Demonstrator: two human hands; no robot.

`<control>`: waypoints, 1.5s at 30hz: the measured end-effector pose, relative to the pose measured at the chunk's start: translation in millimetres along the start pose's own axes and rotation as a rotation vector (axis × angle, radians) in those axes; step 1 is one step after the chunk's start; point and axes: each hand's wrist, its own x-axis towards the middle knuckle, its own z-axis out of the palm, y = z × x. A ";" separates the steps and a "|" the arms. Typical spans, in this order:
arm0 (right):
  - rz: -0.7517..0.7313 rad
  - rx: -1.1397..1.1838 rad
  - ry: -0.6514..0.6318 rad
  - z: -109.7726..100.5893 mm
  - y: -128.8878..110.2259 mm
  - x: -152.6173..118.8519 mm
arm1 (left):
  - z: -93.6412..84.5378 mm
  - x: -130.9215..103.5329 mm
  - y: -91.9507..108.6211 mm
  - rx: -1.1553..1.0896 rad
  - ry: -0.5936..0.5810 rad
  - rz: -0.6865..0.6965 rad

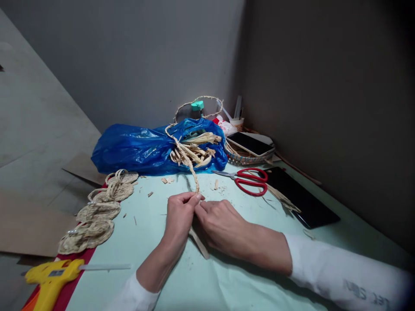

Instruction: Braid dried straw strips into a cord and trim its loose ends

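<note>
A braided cord of dry plant fibre (192, 172) runs from the blue bag down to my fingers. My left hand (182, 216) pinches the cord's near end between thumb and forefinger. Right beside it, my right hand (223, 220) is closed, its fingers meeting the left ones at the same spot; loose strands there are mostly hidden by the hands. One flat, pale strip (199, 244) hangs out below, between the two wrists. Behind the cord, a bundle of dry husk strips (201, 151) pokes from the mouth of the blue plastic bag (129, 147).
Red-handled scissors (251, 181) lie right of the cord, near a black tablet (298, 196). A phone (250, 143) rests on a round basket (240, 160). At left are several woven slippers (99, 211) and a yellow glue gun (53, 278). Walls close off the back and right.
</note>
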 end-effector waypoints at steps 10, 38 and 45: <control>0.274 0.869 0.275 -18.3 55.0 20.4 | 6.8 -7.0 12.2 0.057 -0.216 0.116; 0.216 0.822 0.039 -8.2 45.2 13.3 | 1.7 -2.1 9.9 0.231 -0.112 0.222; 0.172 0.838 0.047 -11.9 53.1 14.5 | 0.3 -9.1 20.0 0.472 -0.089 0.309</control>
